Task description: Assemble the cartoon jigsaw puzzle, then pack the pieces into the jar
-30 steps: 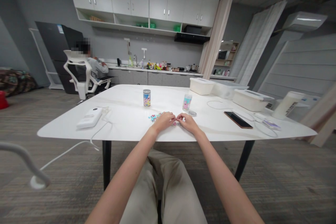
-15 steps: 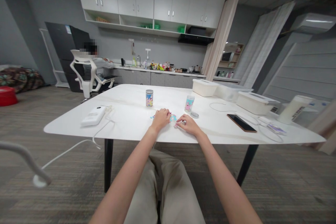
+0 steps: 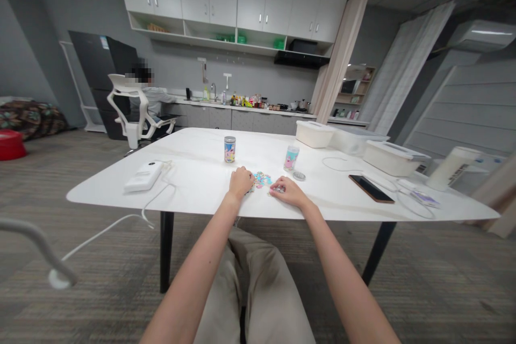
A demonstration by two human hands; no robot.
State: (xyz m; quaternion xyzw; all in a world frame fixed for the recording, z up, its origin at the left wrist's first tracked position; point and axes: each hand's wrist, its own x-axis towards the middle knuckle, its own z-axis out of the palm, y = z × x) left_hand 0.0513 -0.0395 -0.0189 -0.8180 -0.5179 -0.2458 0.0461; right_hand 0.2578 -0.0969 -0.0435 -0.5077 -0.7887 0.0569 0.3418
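Note:
Small colourful pieces lie in a loose pile on the white table, between my hands. My left hand rests at the pile's left edge, fingers curled down onto some pieces; what it grips, if anything, is hidden. To the right of the pile, my right hand has its fingers bent together around something too small to make out. Behind the pile stands a closed printed can on the left. A clear printed can stands on the right, with a round silver lid beside it.
A white power bank with cables lies at the left. On the right are a phone, lidded boxes, a loose cable and a tilted-looking white cup. Beyond the table, a person sits in a white chair.
My left hand has moved slightly left, uncovering more of the pile. My right hand has stayed nearly in place, its fingers a little more curled.

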